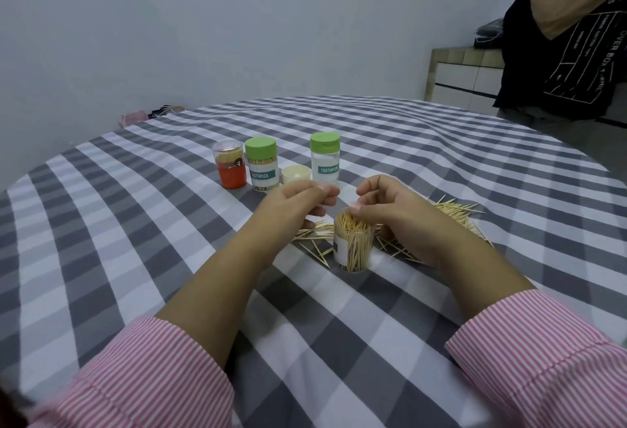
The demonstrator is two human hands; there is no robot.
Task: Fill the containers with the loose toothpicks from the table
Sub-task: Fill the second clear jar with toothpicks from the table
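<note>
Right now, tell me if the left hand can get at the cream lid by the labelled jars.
Probably yes: the left hand hovers just in front of the cream lid, with only bare tablecloth between them.

Soft, even indoor light, slightly dim and bluish. Faint shadows fall beneath my fingers (319, 190). No glare. Wide-angle distortion bends the table (135, 224) edge beyond them; my sleeves (543, 359) look slightly blurred.

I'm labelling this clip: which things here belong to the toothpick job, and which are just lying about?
Job: open container, loose toothpicks, green-lidded containers, red container, cream lid.
Lying about: shoes on the floor, folded dark item on the counter.
</note>
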